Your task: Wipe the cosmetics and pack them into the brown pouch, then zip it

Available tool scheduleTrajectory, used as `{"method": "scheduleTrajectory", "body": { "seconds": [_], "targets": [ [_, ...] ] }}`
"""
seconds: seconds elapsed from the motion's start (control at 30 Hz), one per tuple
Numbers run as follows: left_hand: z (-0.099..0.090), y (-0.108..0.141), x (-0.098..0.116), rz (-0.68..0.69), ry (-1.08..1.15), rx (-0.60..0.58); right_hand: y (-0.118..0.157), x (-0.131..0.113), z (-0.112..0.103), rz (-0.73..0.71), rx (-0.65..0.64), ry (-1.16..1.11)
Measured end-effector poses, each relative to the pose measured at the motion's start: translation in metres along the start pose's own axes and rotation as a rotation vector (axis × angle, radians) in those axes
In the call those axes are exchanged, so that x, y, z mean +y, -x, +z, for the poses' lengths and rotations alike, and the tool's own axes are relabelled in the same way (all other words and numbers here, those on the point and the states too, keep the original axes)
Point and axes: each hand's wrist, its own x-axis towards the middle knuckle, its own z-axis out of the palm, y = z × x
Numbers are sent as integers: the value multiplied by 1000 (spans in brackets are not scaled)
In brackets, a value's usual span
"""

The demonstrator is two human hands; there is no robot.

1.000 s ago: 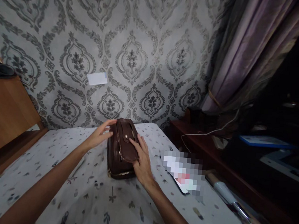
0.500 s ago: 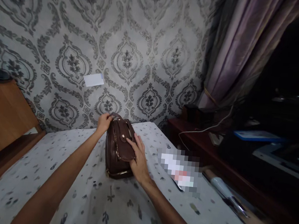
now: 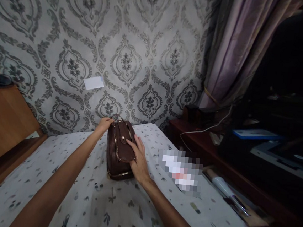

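Note:
A brown leather-look handbag [image 3: 116,149] rests on the patterned bed sheet, its front flap, gold-coloured clasp and zips facing me. At its upper left corner, my left hand [image 3: 104,124] pinches the edge near the end of the zip; exactly what lies between the fingertips is too small to make out. My right hand [image 3: 139,160] holds the bag's right side. Its index finger reaches across the flap toward the clasp, while the other fingers lie along the far side. A thin carrying handle [image 3: 119,116] arches over the top.
A blurred-out flat object [image 3: 179,171] lies on the sheet [image 3: 120,210] to the right. Beyond the bed edge are a white-handled item [image 3: 222,186], a white cable [image 3: 205,132] and a dark red ledge [image 3: 177,126]. A wooden panel [image 3: 3,124] stands left; patterned wallpaper [image 3: 150,74] rises behind.
The view has shifted slightly. My left hand has moved a little along the bag's upper left corner, and the handle now shows more clearly. My right hand stays on the bag.

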Motion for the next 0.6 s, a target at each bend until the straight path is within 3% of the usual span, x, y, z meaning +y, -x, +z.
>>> {"method": "scheduleTrajectory", "body": {
  "seconds": [0.2, 0.43, 0.6],
  "targets": [
    [3, 3, 22, 105, -49, -62, -1, -2, -1, 17, -25, 4],
    [26, -1, 38, 120, -58, -201, 3, -7, 1, -1, 12, 62],
    [42, -7, 36, 77, -110, -108, 6, -7, 2, -24, 27, 103]
  ]
}}
